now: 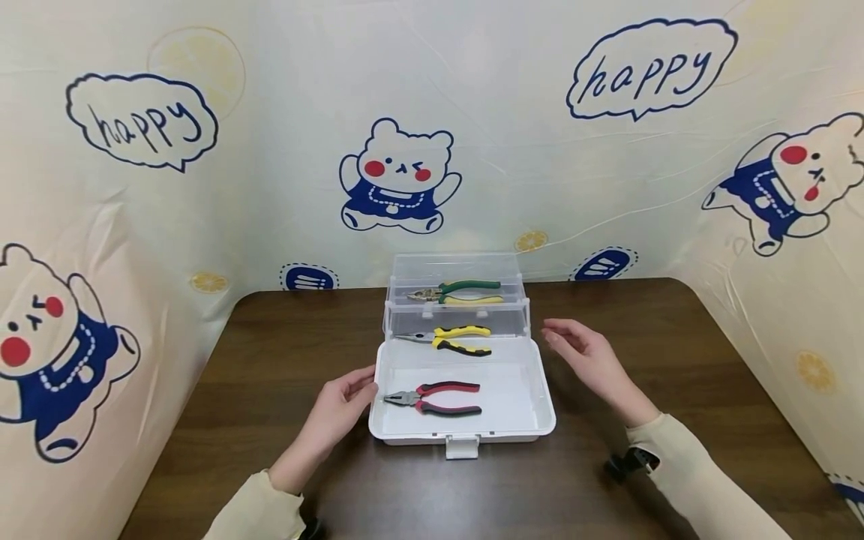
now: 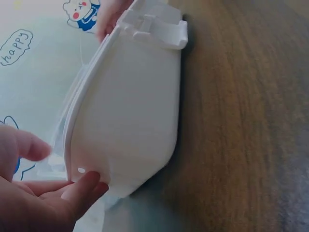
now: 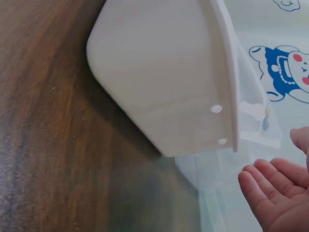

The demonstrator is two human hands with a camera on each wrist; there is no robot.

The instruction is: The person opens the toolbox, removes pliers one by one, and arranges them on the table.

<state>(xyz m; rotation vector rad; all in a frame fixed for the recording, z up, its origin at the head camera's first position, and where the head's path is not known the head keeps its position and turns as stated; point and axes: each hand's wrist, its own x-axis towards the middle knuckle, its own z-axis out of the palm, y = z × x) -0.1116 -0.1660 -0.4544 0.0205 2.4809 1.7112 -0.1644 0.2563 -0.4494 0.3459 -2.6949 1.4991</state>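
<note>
The left hand [image 1: 335, 411] touched the left wall of the white box [image 1: 518, 394] with relaxed fingers, perhaps steadying it; the right hand [image 1: 592, 358], loosely bent, holding nothing, hovered off its right side. Red-black pliers [image 1: 448, 387] lay inside the box's front, yellow-black pliers [image 1: 466, 331] behind, green-yellow pliers [image 1: 472, 285] farthest back, likely tiered for separation.

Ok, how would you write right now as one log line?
left hand: touching white box | right hand: apart from box | box: open | red-black pliers: inside box
</note>
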